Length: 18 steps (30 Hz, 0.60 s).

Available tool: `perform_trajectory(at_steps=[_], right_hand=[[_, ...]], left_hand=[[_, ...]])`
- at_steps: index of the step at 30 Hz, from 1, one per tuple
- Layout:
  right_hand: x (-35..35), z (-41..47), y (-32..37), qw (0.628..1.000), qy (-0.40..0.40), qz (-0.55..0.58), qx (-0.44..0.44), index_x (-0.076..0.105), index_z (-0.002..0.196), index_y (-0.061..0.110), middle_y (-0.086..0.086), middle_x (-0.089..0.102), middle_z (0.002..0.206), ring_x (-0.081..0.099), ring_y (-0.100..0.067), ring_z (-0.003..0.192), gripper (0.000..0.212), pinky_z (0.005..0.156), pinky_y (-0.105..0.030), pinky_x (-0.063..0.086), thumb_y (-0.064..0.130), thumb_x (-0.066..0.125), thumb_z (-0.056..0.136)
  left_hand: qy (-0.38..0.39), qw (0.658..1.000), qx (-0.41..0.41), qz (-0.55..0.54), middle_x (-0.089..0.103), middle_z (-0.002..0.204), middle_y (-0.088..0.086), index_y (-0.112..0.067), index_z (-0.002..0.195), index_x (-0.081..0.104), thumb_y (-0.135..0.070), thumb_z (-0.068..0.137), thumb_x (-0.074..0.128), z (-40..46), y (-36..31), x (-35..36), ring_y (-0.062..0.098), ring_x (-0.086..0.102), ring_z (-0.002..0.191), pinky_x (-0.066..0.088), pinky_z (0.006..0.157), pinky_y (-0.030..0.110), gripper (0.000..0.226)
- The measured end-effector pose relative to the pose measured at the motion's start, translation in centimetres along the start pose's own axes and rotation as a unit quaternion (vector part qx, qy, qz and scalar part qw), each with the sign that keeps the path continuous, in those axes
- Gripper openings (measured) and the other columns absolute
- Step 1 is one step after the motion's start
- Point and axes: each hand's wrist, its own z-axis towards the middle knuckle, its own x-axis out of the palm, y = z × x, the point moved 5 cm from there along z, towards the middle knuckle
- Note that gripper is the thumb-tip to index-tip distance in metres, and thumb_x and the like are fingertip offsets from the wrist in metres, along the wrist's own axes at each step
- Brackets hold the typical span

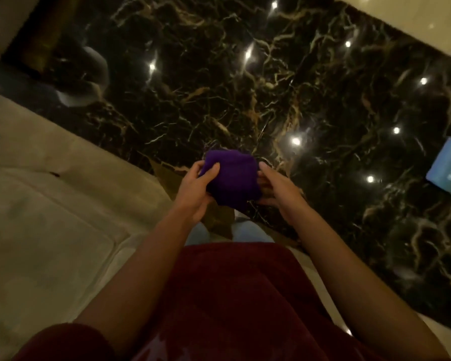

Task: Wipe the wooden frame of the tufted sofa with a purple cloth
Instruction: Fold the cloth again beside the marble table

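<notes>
Two hands share one purple cloth (231,175), which is held bunched into a compact wad in front of the person's body, above the dark veined marble floor (271,74). The left hand (197,190) closes around the cloth's left side, thumb pressed over the top and fingers wrapped beneath, while the right hand (274,187) cups the right edge with its thumb lying along the fabric; both are narrowed onto the cloth rather than spread. Holding it this way looks like gathering or folding the fabric into a pad that fits the palm, which would give a firmer face for rubbing wood. The pale upholstered sofa (44,230) fills the left of the view, its seat cushion near the person's left forearm, and the cloth is apart from it, touching nothing but the hands. No wooden frame can be clearly made out here; a dim brownish strip shows at the sofa's edge just under the hands, but it is too dark to be sure. Judging by this, wiping has not begun, and the cloth must next be brought to the frame.
</notes>
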Motion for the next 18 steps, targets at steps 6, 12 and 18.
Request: perform_trajectory(at_steps=[6, 12, 18], right_hand=[[2.0, 5.3, -2.9, 0.984, -0.019, 0.171, 0.049, 0.060, 0.141, 0.023, -0.005, 0.067, 0.140, 0.062, -0.027, 0.129, 0.050, 0.111, -0.061, 0.048, 0.047, 0.067, 0.098], [3.3, 11.4, -9.2, 0.946, -0.153, 0.281, 0.059, 0.066, 0.119, 0.019, -0.009, 0.072, 0.126, 0.068, -0.030, 0.120, 0.029, 0.094, -0.050, 0.060, 0.025, 0.077, 0.093], [2.0, 18.6, -13.4, 0.958, -0.263, 0.106, 0.039, 0.062, 0.115, 0.028, 0.007, 0.065, 0.117, 0.064, -0.010, 0.103, 0.030, 0.078, -0.028, 0.056, 0.029, 0.078, 0.090]], left_hand=[[0.065, 0.990, -0.104, 0.066, 0.066, 0.127, 0.011, -0.015, 0.122, 0.059, -0.011, 0.103, 0.058, 7.2, 0.4, 0.6, 0.028, 0.064, 0.119, 0.054, 0.101, 0.054, 0.020], [0.135, 0.954, -0.168, 0.208, 0.065, 0.132, 0.009, -0.019, 0.121, 0.058, -0.013, 0.103, 0.057, 18.2, 2.0, -1.1, 0.028, 0.064, 0.122, 0.061, 0.092, 0.047, 0.019], [0.151, 0.903, -0.194, 0.352, 0.062, 0.135, 0.004, -0.025, 0.118, 0.065, -0.022, 0.088, 0.073, 28.1, 6.2, -4.3, 0.024, 0.061, 0.124, 0.063, 0.080, 0.039, 0.031]])
